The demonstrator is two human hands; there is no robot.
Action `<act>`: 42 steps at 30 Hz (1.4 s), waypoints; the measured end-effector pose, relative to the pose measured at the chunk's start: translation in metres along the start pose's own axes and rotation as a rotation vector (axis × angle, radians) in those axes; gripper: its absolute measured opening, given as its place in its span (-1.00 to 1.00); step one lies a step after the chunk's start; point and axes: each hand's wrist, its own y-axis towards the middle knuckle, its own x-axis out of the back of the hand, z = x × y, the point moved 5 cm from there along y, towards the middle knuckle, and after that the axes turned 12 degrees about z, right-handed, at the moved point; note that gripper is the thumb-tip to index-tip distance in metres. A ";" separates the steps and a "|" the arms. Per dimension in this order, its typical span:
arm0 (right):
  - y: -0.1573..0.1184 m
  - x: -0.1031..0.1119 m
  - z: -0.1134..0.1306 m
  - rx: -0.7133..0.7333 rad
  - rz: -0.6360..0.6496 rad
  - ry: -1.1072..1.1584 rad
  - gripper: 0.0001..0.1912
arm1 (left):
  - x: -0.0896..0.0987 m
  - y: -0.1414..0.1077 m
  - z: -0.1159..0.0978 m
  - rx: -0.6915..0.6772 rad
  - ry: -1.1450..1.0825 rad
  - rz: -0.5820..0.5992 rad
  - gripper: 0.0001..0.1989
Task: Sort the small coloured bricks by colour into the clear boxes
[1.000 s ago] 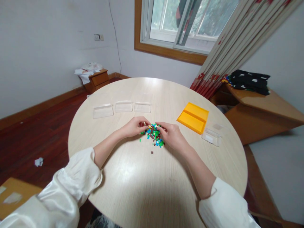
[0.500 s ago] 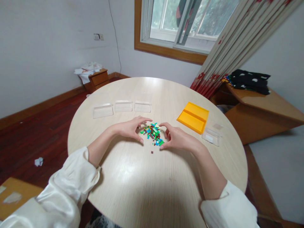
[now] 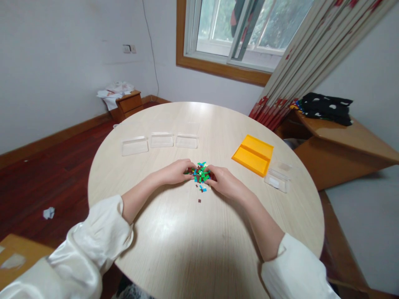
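Observation:
A small heap of plastic building bricks, mostly green, brown and blue, lies mid-table between my hands. My left hand curls round the heap's left side, with brown and other pieces between thumb and fingers. On the opposite side, my right hand presses in, its fingers and thumb closed round bricks at the edge. Its palm side is hidden, so how many pieces it grips cannot be made out. A few blue and brown pieces lie loose just in front of the heap. One brown square piece sits apart, nearer me.
Three clear plastic boxes stand in a row at the back left of the round table. To the right are a yellow two-part tray and another clear box. A wooden cabinet stands beyond the table.
Both hands have moved inward and closed on the heap from left and right. The bricks are pushed into a narrower, tighter heap, with a few left in front.

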 end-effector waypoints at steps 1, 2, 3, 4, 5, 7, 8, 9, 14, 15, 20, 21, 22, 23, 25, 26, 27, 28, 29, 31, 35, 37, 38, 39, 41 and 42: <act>0.001 0.000 0.001 0.018 -0.019 0.016 -0.86 | -0.001 0.001 0.000 -0.012 -0.009 -0.007 -0.85; 0.002 0.000 0.001 0.036 -0.036 0.037 -0.82 | -0.002 0.001 0.000 -0.023 -0.020 -0.014 -0.85; 0.002 0.000 0.001 0.054 -0.050 0.059 -0.78 | -0.003 0.002 0.000 -0.031 -0.036 -0.022 -0.85; 0.003 -0.001 0.001 0.073 -0.063 0.081 -0.73 | -0.003 0.002 0.000 -0.034 -0.055 -0.032 -0.83; 0.003 -0.001 0.000 0.089 -0.073 0.098 -0.68 | -0.003 0.002 0.000 -0.034 -0.076 -0.045 -0.81; 0.004 -0.002 -0.001 0.122 -0.085 0.120 -0.61 | -0.001 0.001 0.000 -0.038 -0.113 -0.077 -0.79; 0.003 -0.002 -0.001 0.140 -0.094 0.123 -0.59 | -0.001 0.001 -0.001 -0.044 -0.126 -0.092 -0.78; 0.003 -0.002 -0.001 0.157 -0.109 0.120 -0.59 | 0.000 0.001 -0.002 -0.049 -0.135 -0.107 -0.78; -0.003 0.008 -0.001 0.125 -0.195 0.037 -0.65 | 0.007 0.000 0.000 -0.006 -0.156 -0.216 -0.78; -0.005 0.011 -0.004 0.082 -0.203 0.002 -0.67 | 0.008 0.000 0.002 0.012 -0.154 -0.243 -0.78; -0.018 0.033 -0.034 -0.268 -0.296 -0.226 -0.66 | 0.009 -0.001 0.013 0.061 -0.118 -0.299 -0.79; -0.020 0.036 -0.042 -0.338 -0.323 -0.274 -0.65 | 0.009 -0.001 0.015 0.060 -0.112 -0.299 -0.79; -0.022 0.039 -0.049 -0.402 -0.346 -0.319 -0.63 | 0.008 -0.001 0.016 0.058 -0.107 -0.301 -0.79; -0.023 0.040 -0.056 -0.457 -0.359 -0.355 -0.61 | 0.009 -0.001 0.016 0.057 -0.105 -0.306 -0.79; -0.023 0.039 -0.068 -0.542 -0.345 -0.394 -0.57 | 0.011 -0.001 0.017 0.064 -0.097 -0.333 -0.80; -0.021 0.036 -0.073 -0.567 -0.321 -0.397 -0.57 | 0.013 -0.002 0.018 0.072 -0.088 -0.360 -0.80; -0.020 0.034 -0.076 -0.582 -0.293 -0.391 -0.57 | 0.015 -0.003 0.018 0.081 -0.074 -0.394 -0.81; -0.018 0.031 -0.079 -0.587 -0.266 -0.379 -0.59 | 0.018 -0.004 0.019 0.092 -0.057 -0.436 -0.81; -0.017 0.028 -0.080 -0.583 -0.245 -0.365 -0.61 | 0.022 -0.006 0.020 0.104 -0.035 -0.481 -0.81; -0.015 0.025 -0.079 -0.564 -0.219 -0.339 -0.63 | 0.029 -0.010 0.024 0.135 0.017 -0.569 -0.81; -0.013 0.024 -0.071 -0.534 -0.190 -0.327 -0.63 | 0.038 -0.017 0.034 0.222 0.118 -0.692 -0.78; -0.015 0.027 -0.067 -0.528 -0.171 -0.347 -0.64 | 0.040 -0.020 0.039 0.279 0.159 -0.712 -0.76; -0.017 0.030 -0.065 -0.534 -0.168 -0.368 -0.64 | 0.041 -0.020 0.042 0.311 0.181 -0.710 -0.75; -0.021 0.035 -0.064 -0.550 -0.171 -0.398 -0.64 | 0.041 -0.020 0.044 0.343 0.206 -0.704 -0.73; -0.035 0.049 -0.066 -0.620 -0.199 -0.458 -0.62 | 0.040 -0.021 0.047 0.407 0.258 -0.685 -0.67; -0.044 0.056 -0.070 -0.665 -0.211 -0.476 -0.60 | 0.040 -0.021 0.048 0.435 0.284 -0.673 -0.64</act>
